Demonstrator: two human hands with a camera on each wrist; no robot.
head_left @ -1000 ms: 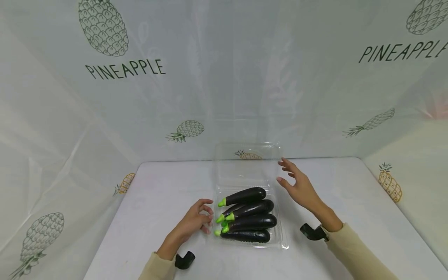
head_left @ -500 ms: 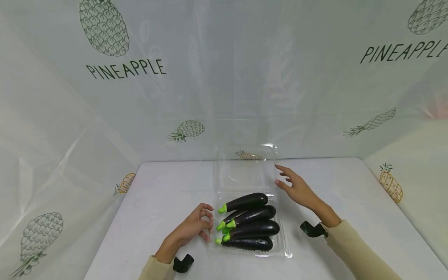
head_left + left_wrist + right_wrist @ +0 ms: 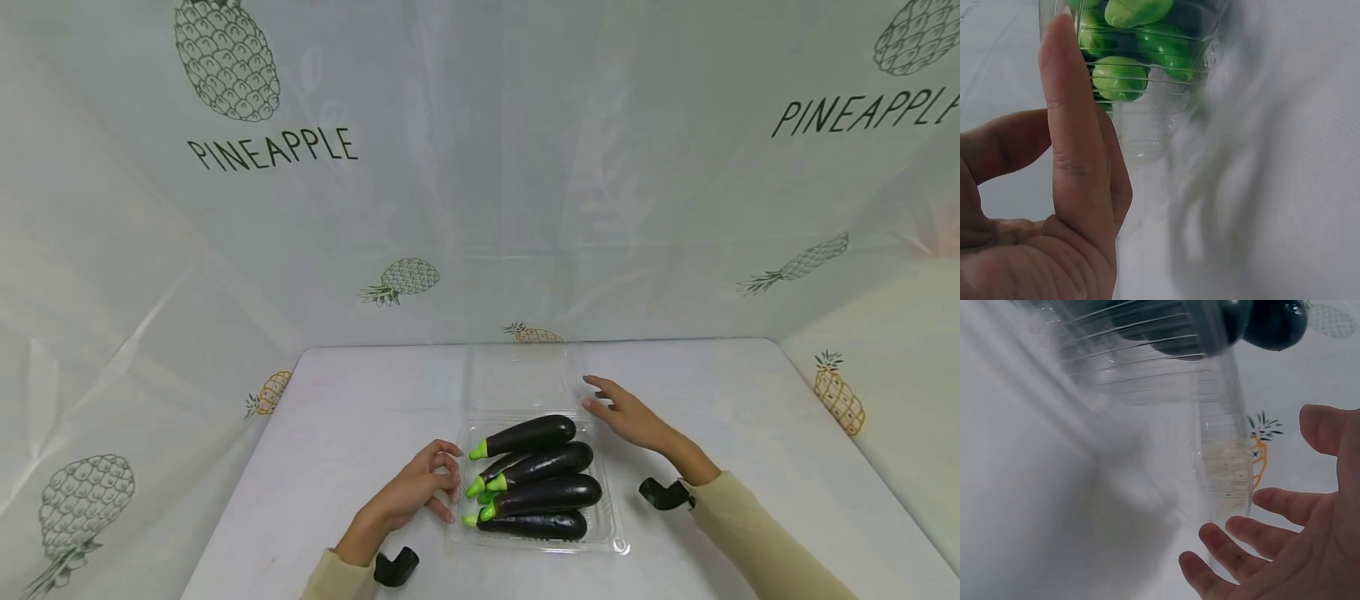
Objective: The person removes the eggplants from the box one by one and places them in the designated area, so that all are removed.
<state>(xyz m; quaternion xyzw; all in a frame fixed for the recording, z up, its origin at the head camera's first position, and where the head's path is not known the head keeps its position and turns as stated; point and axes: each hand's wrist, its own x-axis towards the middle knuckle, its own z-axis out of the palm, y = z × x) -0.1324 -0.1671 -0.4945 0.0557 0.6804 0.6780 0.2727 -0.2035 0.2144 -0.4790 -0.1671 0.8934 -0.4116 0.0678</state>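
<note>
Several dark purple eggplants [image 3: 551,493] with green stem ends lie piled in a clear plastic clamshell box [image 3: 617,533] at the table's middle. Its transparent lid [image 3: 525,379] lies folded back, away from the person. Beside the box's left wall is the left hand [image 3: 420,483], fingers loosely bent and fingertips right at the rim. The left wrist view shows a raised finger [image 3: 1072,106] alongside the ribbed wall and the green stem ends [image 3: 1120,78]. To the right of the lid, the right hand [image 3: 630,417] has its fingers spread and holds nothing. Those fingertips appear close to the lid's edge in the right wrist view.
A white table [image 3: 360,392] carries the box. Behind it and at both sides hangs a pale curtain [image 3: 480,167] printed with pineapples. A black wrist camera mount [image 3: 396,567] sits at the left wrist, and another mount [image 3: 663,494] at the right.
The lid has tipped farther back and down toward the table. The box has shifted slightly toward the person. The right hand has moved a little left and nearer; the left hand stays by the box.
</note>
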